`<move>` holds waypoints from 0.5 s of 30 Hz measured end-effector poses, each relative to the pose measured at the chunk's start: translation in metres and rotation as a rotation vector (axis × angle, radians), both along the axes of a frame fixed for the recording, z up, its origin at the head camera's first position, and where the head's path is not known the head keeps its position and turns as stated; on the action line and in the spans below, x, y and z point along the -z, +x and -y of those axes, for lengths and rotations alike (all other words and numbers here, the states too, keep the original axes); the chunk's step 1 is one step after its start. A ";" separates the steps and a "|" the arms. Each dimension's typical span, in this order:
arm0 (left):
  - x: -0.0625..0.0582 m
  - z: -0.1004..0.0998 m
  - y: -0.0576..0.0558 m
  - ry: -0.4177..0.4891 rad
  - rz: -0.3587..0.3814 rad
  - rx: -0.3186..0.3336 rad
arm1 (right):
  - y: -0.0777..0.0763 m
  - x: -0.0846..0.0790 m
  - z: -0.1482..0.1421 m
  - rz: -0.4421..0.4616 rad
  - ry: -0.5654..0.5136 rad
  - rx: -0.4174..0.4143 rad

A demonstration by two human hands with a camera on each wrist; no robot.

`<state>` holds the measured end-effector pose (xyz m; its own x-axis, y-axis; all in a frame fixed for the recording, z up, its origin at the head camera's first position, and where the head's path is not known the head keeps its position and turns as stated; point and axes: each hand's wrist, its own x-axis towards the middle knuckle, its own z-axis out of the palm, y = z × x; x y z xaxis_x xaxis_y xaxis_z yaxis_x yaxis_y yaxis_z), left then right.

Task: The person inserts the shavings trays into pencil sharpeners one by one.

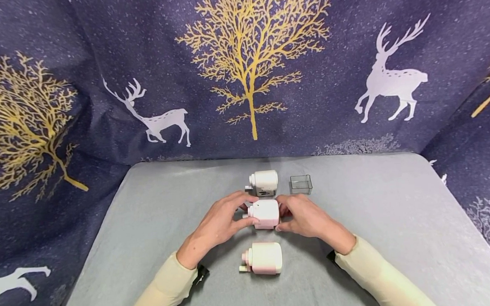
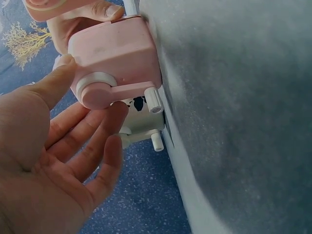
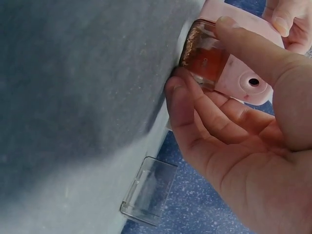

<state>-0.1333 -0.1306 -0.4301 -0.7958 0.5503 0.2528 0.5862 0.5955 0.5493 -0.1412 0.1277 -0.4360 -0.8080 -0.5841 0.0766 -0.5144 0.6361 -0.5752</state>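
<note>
A pink crank pencil sharpener [image 1: 266, 211] stands mid-table between both hands. My left hand [image 1: 220, 219] grips its crank-side end, thumb on the near side and fingers on the far side. At the opposite end, my right hand [image 1: 305, 215] pinches the sharpener's see-through shavings drawer [image 3: 207, 63] between thumb and fingers. Shavings show inside that drawer, which sits in the body in the right wrist view. The left wrist view shows the crank [image 2: 131, 90] with its white knob, below the left thumb.
Behind stands a white sharpener [image 1: 266, 181] with a dark print. A loose clear drawer [image 1: 301, 182] lies to its right. Nearer the person is a cream-and-pink sharpener [image 1: 266, 258]. A dark blue cloth [image 1: 244, 144] with deer and trees hangs behind the grey table [image 1: 373, 220].
</note>
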 end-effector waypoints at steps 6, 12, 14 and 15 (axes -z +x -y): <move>0.000 0.000 0.001 0.008 0.004 -0.008 | -0.001 0.001 0.003 0.007 0.000 -0.005; -0.002 -0.001 0.001 0.002 0.006 -0.011 | -0.001 0.001 0.003 0.010 0.000 -0.004; -0.002 -0.001 0.001 -0.004 0.003 -0.012 | -0.001 0.001 0.003 0.014 -0.001 -0.001; -0.002 -0.001 0.001 -0.007 0.003 -0.013 | -0.001 0.001 0.003 0.016 -0.002 0.001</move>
<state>-0.1320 -0.1297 -0.4279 -0.8036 0.5416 0.2469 0.5769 0.6067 0.5469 -0.1422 0.1250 -0.4369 -0.8097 -0.5832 0.0651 -0.5046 0.6353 -0.5846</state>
